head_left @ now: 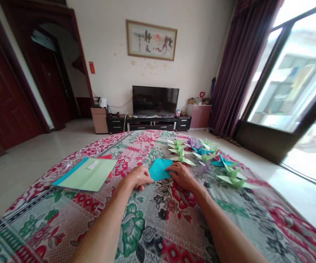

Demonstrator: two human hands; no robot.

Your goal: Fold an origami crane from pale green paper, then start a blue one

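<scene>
A folded piece of blue paper (pixel 159 169) lies on the patterned tablecloth between my two hands. My left hand (pixel 139 177) grips its lower left corner, with the fingers curled and the thumb side at the edge. At the paper's right edge, my right hand (pixel 182 175) has its fingers bent and the fingertips pressed on the paper. Crease lines run across the blue surface. Just beyond my right hand stand several folded paper cranes in green, blue and purple, among them a green crane (pixel 182 157).
A stack of coloured paper sheets (pixel 92 174), light green on top, lies to the left. Another green crane (pixel 233 177) sits on the right. The round table's tablecloth (pixel 152 233) has a floral pattern. Beyond it are a television (pixel 155 101) and a low cabinet (pixel 115 124).
</scene>
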